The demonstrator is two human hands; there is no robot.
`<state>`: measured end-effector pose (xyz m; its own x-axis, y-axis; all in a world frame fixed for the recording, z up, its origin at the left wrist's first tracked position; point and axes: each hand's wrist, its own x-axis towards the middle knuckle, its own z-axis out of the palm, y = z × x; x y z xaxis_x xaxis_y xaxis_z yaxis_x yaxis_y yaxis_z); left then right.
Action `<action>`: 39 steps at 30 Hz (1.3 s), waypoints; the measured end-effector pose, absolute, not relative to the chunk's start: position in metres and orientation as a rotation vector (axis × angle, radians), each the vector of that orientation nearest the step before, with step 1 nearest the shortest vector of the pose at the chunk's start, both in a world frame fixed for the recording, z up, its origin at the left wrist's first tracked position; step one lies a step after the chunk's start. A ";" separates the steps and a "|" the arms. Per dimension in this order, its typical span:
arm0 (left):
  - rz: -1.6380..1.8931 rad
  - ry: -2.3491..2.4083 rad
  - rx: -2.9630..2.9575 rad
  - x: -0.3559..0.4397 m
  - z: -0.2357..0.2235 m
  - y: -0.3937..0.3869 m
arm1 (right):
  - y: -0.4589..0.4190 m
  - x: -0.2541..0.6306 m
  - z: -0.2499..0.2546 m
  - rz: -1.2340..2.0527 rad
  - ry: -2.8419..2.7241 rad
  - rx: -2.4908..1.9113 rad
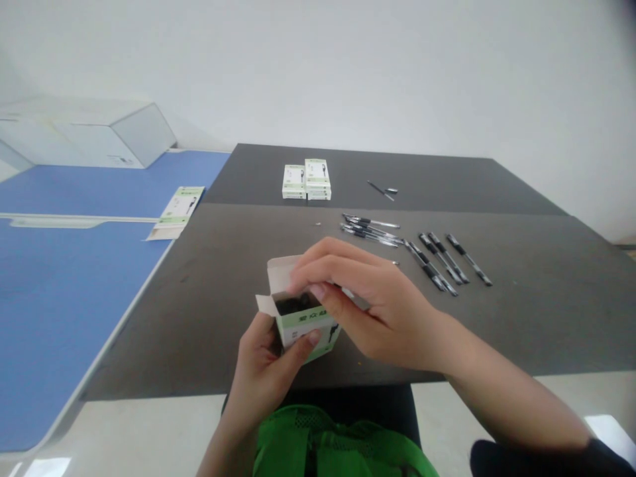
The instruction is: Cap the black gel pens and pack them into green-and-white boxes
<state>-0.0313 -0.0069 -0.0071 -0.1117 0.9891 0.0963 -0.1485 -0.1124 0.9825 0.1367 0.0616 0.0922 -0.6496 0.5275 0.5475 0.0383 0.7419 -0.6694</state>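
My left hand (271, 364) grips a small white and green pen box (303, 331) from below, thumb on its printed front. The box is tilted, with its top flaps up, and dark pen ends (295, 304) show inside. Over the mouth of the box bends my right hand (368, 298), fingertips and thumb drawn together at the opening. Whatever sits between those fingers is hidden. Beyond my right hand lie several black-gripped clear pens, some in a loose pile (370, 230) and others in a slanted row (440, 258).
Two short stacks of similar pen boxes (318, 177) stand farther back on the dark table (199, 318). A thin pen part (380, 190) lies beside a cap (391, 191). Leftward, a flattened box (179, 209) overlaps the blue table (59, 285), where a large white carton (84, 136) rests.
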 end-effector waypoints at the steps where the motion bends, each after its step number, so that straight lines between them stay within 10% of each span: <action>1: 1.442 1.131 1.105 -0.033 -0.008 -0.007 | 0.062 0.142 0.091 0.747 -2.188 -0.439; 15: 1.508 1.426 0.975 -0.048 -0.009 -0.008 | 0.168 0.247 -0.025 0.236 -2.584 -1.376; 39: 1.521 1.201 1.060 -0.053 -0.012 0.008 | 0.195 0.226 -0.025 -0.075 -2.649 -1.522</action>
<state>-0.0532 0.0075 -0.0121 -0.2285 0.9693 0.0908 -0.1369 -0.1243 0.9828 0.2263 0.1954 -0.0246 -0.5013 0.8597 0.0981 0.8639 0.5037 0.0001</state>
